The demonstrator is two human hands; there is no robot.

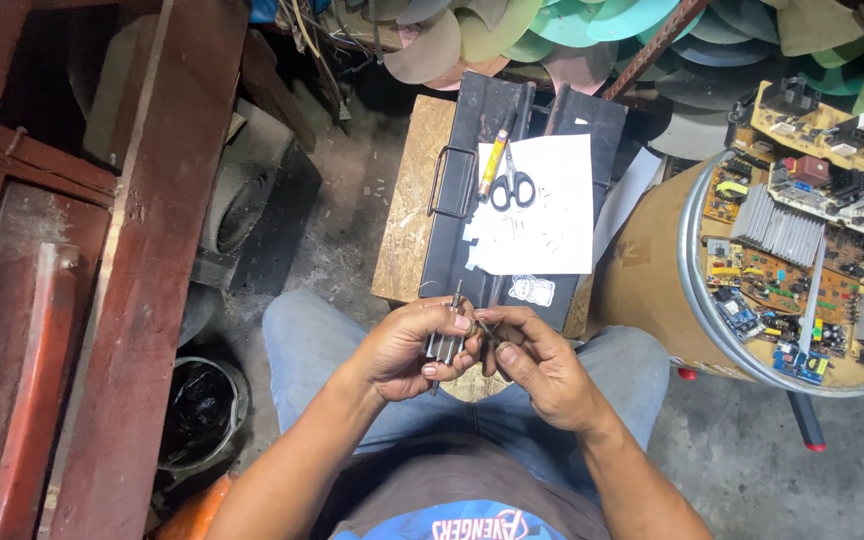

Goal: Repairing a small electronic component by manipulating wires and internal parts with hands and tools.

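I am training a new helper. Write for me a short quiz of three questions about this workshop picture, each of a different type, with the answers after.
1. True or false: the scissors lie on the white paper sheet.
2. Which hand grips the small metal part with a shaft? A) left hand B) right hand C) neither
3. Fill in: the round drum at the right carries a pile of circuit ____.

Key: 1 true. 2 A; the right hand's fingers only work at its side. 3 boards.
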